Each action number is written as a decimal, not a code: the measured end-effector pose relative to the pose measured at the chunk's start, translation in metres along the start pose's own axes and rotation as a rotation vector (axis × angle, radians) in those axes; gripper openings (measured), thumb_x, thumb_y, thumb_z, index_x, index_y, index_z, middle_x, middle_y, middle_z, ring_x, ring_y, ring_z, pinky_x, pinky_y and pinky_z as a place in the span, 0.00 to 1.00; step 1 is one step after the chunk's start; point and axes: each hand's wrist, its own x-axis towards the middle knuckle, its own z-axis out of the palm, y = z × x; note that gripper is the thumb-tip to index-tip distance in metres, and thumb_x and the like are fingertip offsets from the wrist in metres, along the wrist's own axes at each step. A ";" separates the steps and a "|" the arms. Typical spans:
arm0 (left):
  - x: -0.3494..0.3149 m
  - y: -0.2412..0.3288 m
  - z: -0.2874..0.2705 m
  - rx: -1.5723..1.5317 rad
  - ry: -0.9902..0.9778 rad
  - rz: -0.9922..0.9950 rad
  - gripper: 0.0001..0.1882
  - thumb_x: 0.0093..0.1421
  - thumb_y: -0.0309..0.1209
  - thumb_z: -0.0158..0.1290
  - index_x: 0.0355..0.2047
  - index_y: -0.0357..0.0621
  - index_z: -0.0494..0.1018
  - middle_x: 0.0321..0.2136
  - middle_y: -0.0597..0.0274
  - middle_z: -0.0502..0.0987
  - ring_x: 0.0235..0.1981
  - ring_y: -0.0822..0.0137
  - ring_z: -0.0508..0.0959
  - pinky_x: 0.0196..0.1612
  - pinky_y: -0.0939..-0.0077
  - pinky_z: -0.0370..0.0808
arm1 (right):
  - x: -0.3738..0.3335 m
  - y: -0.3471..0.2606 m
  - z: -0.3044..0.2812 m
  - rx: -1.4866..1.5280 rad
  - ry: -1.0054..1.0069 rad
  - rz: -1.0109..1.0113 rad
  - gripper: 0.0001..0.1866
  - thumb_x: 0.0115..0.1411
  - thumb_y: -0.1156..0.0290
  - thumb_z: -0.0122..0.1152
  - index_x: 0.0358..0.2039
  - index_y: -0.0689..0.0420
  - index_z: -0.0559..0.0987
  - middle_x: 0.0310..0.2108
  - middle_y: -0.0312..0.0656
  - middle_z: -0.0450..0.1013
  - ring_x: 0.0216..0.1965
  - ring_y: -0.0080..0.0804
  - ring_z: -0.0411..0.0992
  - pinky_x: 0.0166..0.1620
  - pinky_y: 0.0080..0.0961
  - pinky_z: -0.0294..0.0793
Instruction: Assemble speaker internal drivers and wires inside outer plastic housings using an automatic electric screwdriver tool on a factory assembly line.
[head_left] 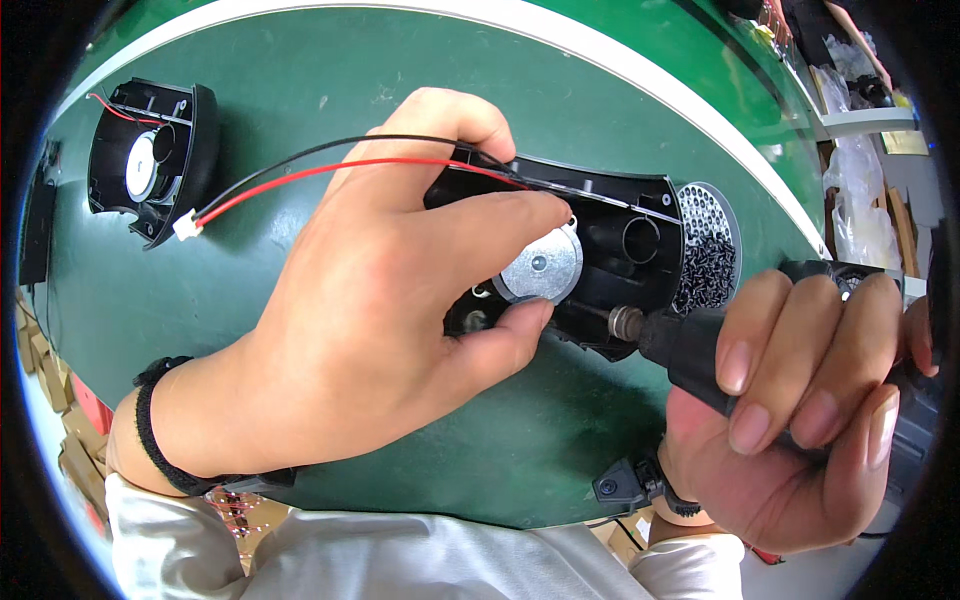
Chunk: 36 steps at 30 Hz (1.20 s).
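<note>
In front of me on the table lies a curved black plastic housing [620, 285], with a round silver speaker [541, 272] inside it. My left hand [385, 260] reaches over the housing, thumb and index finger at the speaker's rim, the other fingers around the far edge. A red and a black wire [330, 165] arch over this hand to a white connector [187, 226]. My right hand [800, 430] grips a black electric screwdriver [690, 355]. Its metal nose [627, 323] points left at the housing's near right corner; I cannot tell whether its tip touches.
A round perforated metal dish [705, 208] of small black screws sits right beside the housing. Far left on the green table [300, 60] stands a second black housing [205, 140] with a speaker. Behind my right hand is another dark part [850, 275]. Plastic bags [857, 190] lie beyond.
</note>
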 end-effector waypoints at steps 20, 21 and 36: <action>0.001 0.002 0.007 0.064 0.072 0.059 0.26 0.38 0.21 0.67 0.43 0.41 0.80 0.48 0.49 0.72 0.45 0.53 0.75 0.46 0.65 0.73 | -0.005 0.002 -0.002 -0.125 -0.191 -0.009 0.14 0.66 0.72 0.48 0.51 0.53 0.62 0.27 0.35 0.64 0.21 0.25 0.66 0.34 0.32 0.68; 0.001 0.002 0.007 0.082 0.069 0.054 0.26 0.38 0.22 0.67 0.43 0.41 0.80 0.47 0.49 0.72 0.44 0.53 0.75 0.46 0.64 0.73 | -0.004 0.000 -0.001 -0.147 -0.222 0.021 0.14 0.66 0.72 0.49 0.51 0.52 0.62 0.27 0.35 0.64 0.21 0.26 0.66 0.34 0.33 0.69; 0.002 0.011 0.005 0.124 0.015 0.028 0.25 0.40 0.22 0.67 0.43 0.41 0.80 0.47 0.49 0.72 0.44 0.51 0.74 0.49 0.64 0.70 | -0.006 0.006 -0.003 -0.185 -0.107 0.023 0.17 0.63 0.71 0.55 0.49 0.49 0.62 0.22 0.33 0.63 0.17 0.26 0.64 0.28 0.32 0.71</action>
